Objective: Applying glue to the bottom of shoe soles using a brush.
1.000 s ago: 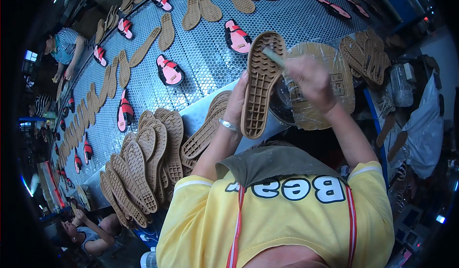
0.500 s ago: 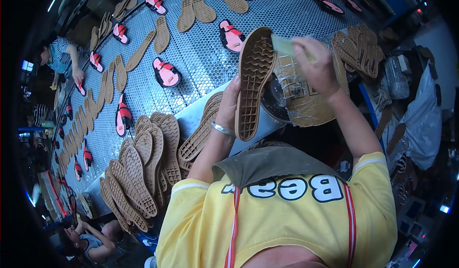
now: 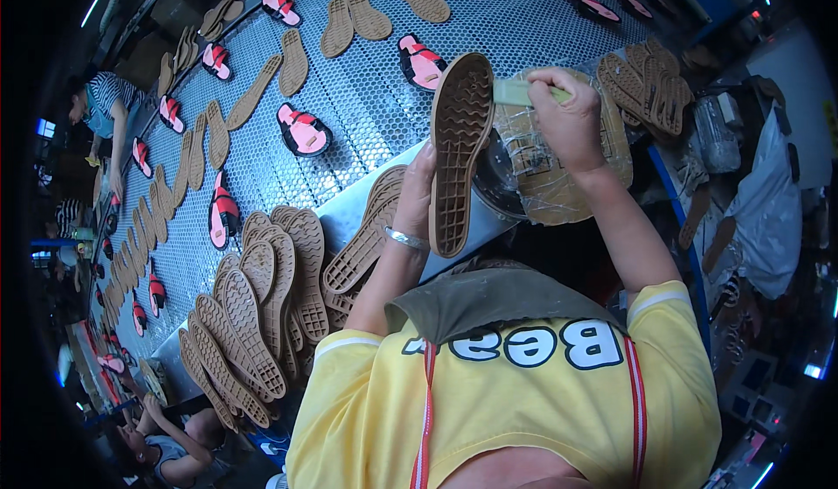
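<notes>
My left hand (image 3: pixel 418 194) grips a brown shoe sole (image 3: pixel 460 161) from its left side, holding it upright. The sole's wavy, grid-ribbed face is turned toward me. In my right hand (image 3: pixel 572 122) is a pale green flat brush (image 3: pixel 513 92), its tip at the sole's upper right edge. Whether the bristles touch the rim is hard to tell. Behind the sole sits a dark round dish (image 3: pixel 499 179), partly hidden, beside a tape-wrapped cardboard piece (image 3: pixel 572 153). Another loose sole (image 3: pixel 360 244) lies just left of my left wrist.
A heap of brown soles (image 3: pixel 249 314) rests at the left front; another pile (image 3: pixel 642 87) stands at the right. The metal mesh conveyor (image 3: pixel 349 96) carries rows of soles and pink-and-red sandals (image 3: pixel 304 131). Co-workers sit along its far left, one reaching with an arm (image 3: pixel 117 153).
The brush has dropped slightly along the sole's right edge and lies more level. My left hand keeps the sole nearly in place. The co-worker's arm at the far left has shifted down.
</notes>
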A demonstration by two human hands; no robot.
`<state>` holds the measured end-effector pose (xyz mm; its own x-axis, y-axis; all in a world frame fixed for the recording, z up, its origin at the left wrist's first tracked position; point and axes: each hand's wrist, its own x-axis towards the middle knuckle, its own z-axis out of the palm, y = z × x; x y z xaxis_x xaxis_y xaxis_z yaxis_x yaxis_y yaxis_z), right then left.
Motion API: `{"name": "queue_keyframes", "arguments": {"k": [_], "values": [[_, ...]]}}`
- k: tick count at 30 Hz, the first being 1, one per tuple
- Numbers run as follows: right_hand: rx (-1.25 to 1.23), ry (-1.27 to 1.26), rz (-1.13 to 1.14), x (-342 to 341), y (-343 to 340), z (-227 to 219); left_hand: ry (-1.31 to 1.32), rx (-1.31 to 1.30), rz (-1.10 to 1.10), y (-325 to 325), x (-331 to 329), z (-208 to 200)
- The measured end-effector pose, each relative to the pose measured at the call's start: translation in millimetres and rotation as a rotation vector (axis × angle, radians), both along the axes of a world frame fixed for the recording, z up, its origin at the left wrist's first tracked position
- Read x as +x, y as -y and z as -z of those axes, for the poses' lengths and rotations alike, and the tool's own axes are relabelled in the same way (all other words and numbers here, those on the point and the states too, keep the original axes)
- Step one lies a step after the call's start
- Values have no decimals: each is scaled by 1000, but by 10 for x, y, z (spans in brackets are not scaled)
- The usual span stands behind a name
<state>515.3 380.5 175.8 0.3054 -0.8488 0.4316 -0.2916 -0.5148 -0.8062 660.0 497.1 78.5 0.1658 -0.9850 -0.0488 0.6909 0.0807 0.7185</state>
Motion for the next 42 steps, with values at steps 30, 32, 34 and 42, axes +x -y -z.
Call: {"name": "queue_keyframes", "arguments": {"k": [30,32,34,42], "values": [[-163,-98,-390,-1012,-135,-251,-352,-32,66,741,-749,-295],[-271,-175,-410,-1071,-183,-243,-365,-7,-7,862,-857,-291],[-323,-232,-492,-1166,-329,-298,-315,-71,35,922,-822,-115],[259,131,-310,-1826,397,-297,-229,83,58,1213,-1321,-511]]}}
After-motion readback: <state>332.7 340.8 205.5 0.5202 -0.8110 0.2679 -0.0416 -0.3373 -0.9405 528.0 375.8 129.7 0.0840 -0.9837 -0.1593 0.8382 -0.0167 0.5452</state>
